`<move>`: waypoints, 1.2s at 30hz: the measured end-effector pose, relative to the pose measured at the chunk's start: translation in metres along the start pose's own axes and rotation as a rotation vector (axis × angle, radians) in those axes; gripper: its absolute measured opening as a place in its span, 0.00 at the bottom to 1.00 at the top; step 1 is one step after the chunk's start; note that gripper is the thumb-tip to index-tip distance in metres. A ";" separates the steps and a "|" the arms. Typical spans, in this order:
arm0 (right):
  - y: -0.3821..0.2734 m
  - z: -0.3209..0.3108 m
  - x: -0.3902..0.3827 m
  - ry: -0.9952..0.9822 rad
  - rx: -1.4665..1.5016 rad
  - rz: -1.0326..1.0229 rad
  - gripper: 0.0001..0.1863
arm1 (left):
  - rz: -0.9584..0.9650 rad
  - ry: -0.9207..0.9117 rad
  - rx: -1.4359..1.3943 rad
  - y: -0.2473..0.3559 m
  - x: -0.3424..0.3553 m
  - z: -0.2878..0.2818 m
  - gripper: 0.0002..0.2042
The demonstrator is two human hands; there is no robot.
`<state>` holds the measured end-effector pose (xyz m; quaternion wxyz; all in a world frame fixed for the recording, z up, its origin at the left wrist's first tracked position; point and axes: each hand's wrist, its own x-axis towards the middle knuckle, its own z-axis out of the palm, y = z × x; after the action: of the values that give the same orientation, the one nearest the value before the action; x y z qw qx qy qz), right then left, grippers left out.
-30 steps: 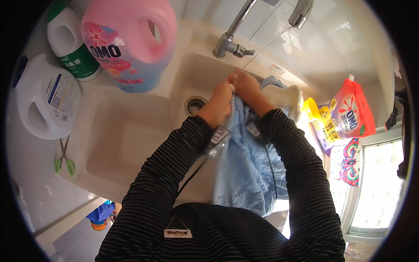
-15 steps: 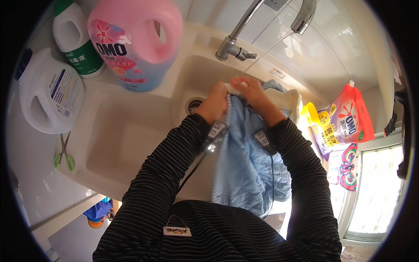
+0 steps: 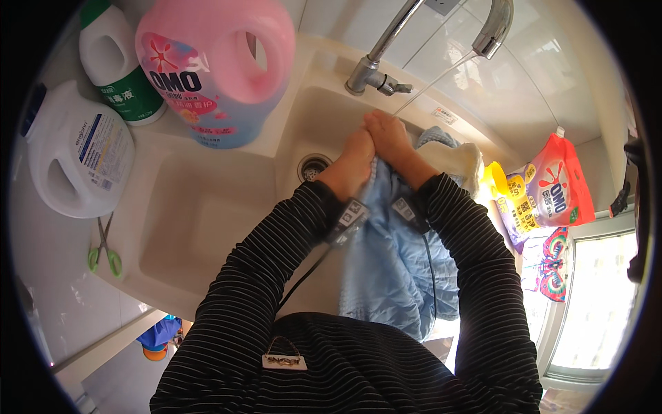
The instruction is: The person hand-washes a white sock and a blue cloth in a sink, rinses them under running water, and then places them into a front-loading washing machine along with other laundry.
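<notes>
A light blue quilted garment (image 3: 396,265) with ribbed knit edges hangs from the sink basin (image 3: 324,117) toward my body. A cream fabric part (image 3: 458,159) of the bundle lies on the basin's right rim. My left hand (image 3: 353,162) and my right hand (image 3: 392,140) are pressed together around the garment's upper end; the cloth inside them is mostly hidden. Both are closed. Water runs in a thin stream from the chrome faucet (image 3: 493,38) down to my right hand. The drain (image 3: 315,166) lies just left of my left hand.
Left of the basin is a shallow washboard area (image 3: 207,214). Beyond it stand a large pink and blue detergent bottle (image 3: 227,69), a green-labelled white bottle (image 3: 124,83) and a white jug (image 3: 83,148). Green-handled scissors (image 3: 104,252) lie nearby. Detergent pouches (image 3: 552,183) stand at the right.
My hands have come closer together, the right now covering the cream edge that showed between them. The whole view has shifted slightly.
</notes>
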<state>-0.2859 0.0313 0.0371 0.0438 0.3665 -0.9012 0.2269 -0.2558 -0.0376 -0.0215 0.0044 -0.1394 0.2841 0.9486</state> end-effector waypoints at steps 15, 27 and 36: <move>0.032 -0.057 0.026 -0.265 0.879 0.235 0.25 | -0.211 -0.416 0.141 0.060 -0.061 0.002 0.20; 0.058 -0.069 -0.009 -0.657 0.183 0.306 0.34 | -0.159 -0.296 -0.237 0.045 -0.037 -0.017 0.19; -0.013 -0.030 -0.024 -0.009 0.208 0.378 0.24 | 0.063 -0.188 0.128 0.014 -0.024 -0.021 0.15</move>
<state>-0.2621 0.0517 0.0635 -0.0417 0.1948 -0.9259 0.3210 -0.2285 -0.0592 -0.0238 0.0099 -0.0403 0.3467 0.9371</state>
